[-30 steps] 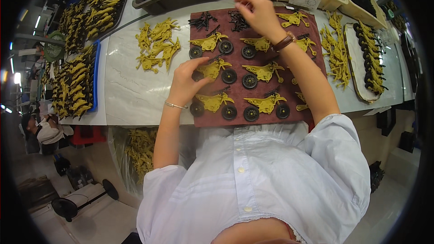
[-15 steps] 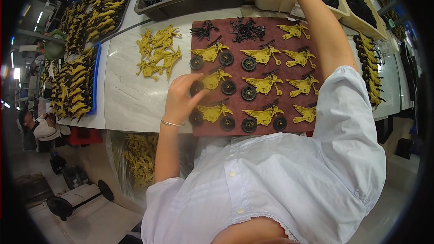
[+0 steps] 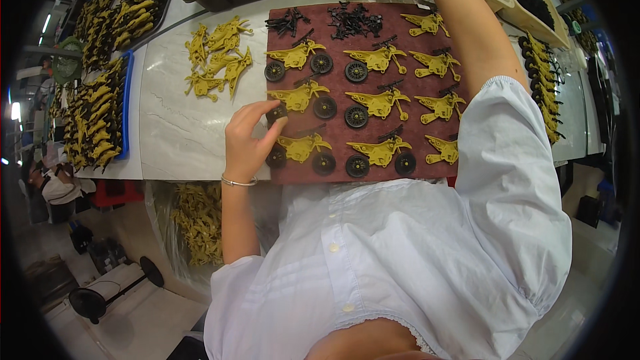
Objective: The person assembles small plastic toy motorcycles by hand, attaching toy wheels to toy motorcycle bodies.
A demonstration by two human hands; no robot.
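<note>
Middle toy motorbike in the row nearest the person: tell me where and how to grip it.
Pinch its yellow body between the two black wheels, probably from above: it lies flat on the red mat, its broad middle is uncovered, and the thin black bar along its top looks a weaker hold.

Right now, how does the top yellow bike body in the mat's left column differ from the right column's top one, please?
The left bike body has two black wheels, one at each end; the right bike body has none. The left one bears a black bar; none shows on the right one. Both are yellow and lie on the dark red mat.
</note>
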